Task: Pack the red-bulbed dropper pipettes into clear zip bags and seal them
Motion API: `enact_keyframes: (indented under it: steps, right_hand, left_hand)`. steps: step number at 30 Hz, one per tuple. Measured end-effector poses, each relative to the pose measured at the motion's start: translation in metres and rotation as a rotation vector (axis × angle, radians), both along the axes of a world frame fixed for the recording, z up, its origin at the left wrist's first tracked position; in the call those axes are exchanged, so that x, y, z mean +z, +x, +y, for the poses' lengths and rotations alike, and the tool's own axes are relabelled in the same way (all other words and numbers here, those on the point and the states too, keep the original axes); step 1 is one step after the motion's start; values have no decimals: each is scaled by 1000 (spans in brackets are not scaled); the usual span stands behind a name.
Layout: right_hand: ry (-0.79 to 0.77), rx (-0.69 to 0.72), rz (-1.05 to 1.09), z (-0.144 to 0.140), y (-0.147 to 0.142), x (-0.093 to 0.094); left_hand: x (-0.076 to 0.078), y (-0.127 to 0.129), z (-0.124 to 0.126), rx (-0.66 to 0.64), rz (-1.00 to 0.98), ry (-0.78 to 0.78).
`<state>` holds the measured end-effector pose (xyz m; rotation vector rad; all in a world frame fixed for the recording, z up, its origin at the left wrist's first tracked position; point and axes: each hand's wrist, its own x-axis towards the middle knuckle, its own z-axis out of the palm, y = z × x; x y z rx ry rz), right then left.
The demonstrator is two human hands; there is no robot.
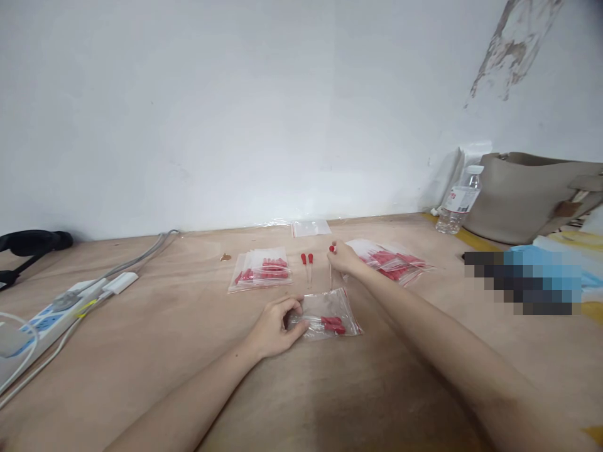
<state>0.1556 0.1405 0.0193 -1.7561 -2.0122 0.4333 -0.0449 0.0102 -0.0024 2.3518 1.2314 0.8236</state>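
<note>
At centre frame, the left hand (276,326) pinches the open end of a clear zip bag (330,317) lying flat on the plywood table (188,351), red-capped droppers visible inside it. Just above and to the right, the right hand (343,257) closes its fingertips on a single red-capped dropper (331,250), held upright. Two more loose droppers (307,263) lie just left of that hand. A stack of filled bags (261,269) sits left of centre, another pile of bags (393,260) right of the hand. A white power strip (56,311) lies at the left edge; a water bottle (459,201) and beige bag (532,194) stand at upper right.
</note>
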Motion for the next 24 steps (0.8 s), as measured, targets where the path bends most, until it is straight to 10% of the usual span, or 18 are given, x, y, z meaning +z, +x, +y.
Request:
enact_keyframes:
  steps: [5, 12, 24]
  right_hand:
    - [195, -4, 542, -46, 53, -13]
    - [12, -141, 1171, -83, 57, -40]
    - [-281, -64, 1320, -99, 49, -36]
  left_hand:
    - [1, -4, 2, -32, 55, 1]
    - [1, -1, -1, 39, 95, 74]
    - [0, 0, -1, 60, 53, 46]
